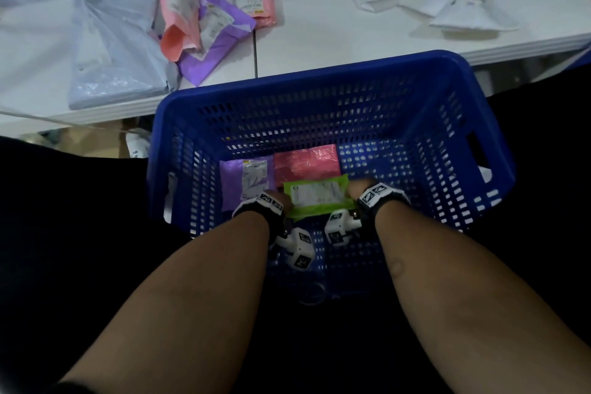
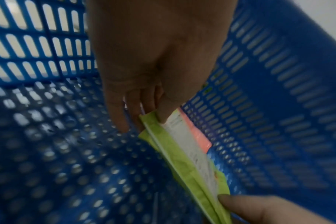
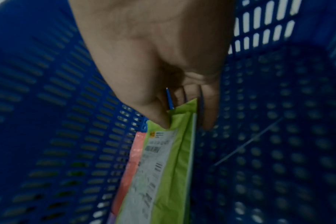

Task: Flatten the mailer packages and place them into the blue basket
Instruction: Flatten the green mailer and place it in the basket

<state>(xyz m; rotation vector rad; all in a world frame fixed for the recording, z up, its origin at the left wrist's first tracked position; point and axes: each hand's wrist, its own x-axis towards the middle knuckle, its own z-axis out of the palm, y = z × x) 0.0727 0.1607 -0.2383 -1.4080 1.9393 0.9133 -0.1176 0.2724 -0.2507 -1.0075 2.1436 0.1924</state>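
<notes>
While both arms reach down into the blue basket (image 1: 319,73), the left hand (image 2: 153,68) pinches one end of the green mailer (image 1: 316,197) and the right hand (image 3: 163,60) pinches the other, thumbs on top. It sits low over the basket floor, partly overlapping the purple mailer (image 1: 244,181) and pink mailer (image 1: 305,161) lying flat there.
</notes>
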